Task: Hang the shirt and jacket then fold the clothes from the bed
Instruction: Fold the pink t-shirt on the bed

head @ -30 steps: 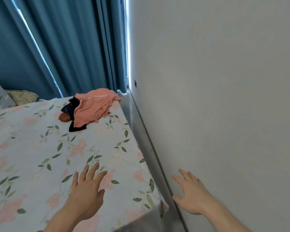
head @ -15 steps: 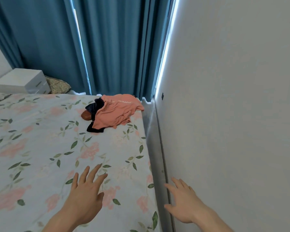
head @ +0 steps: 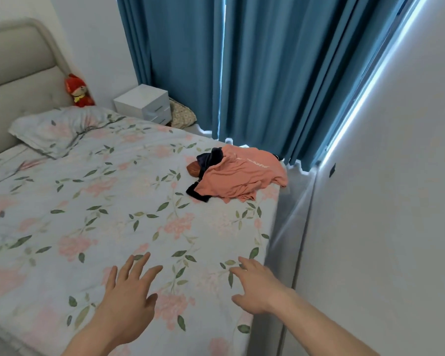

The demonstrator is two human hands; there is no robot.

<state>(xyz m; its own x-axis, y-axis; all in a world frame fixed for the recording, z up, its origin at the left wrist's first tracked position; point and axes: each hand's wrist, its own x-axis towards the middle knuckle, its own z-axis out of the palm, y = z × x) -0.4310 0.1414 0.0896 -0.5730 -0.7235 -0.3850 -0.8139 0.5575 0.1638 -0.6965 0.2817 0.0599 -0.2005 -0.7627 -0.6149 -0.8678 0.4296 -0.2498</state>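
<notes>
A small heap of clothes lies at the far right corner of the bed (head: 93, 201). On top is a crumpled salmon-pink shirt (head: 242, 176). A dark navy garment (head: 208, 160) and a bit of brown cloth (head: 193, 168) poke out from its left side. My left hand (head: 129, 299) hovers over the floral sheet near the front, fingers spread, holding nothing. My right hand (head: 257, 286) is beside it near the bed's right edge, also spread and empty. Both hands are well short of the heap.
A white wall (head: 383, 201) runs close along the bed's right side, leaving a narrow gap. Blue curtains (head: 254, 73) hang behind the heap. A pillow (head: 62, 129), padded headboard (head: 18, 80), red doll (head: 79, 91) and white drawer unit (head: 144, 104) are at the far left.
The view has swung left, bringing the headboard, pillow and doll into sight. My right hand has moved from the wall gap to over the bed's edge. Both hands stay spread and empty.
</notes>
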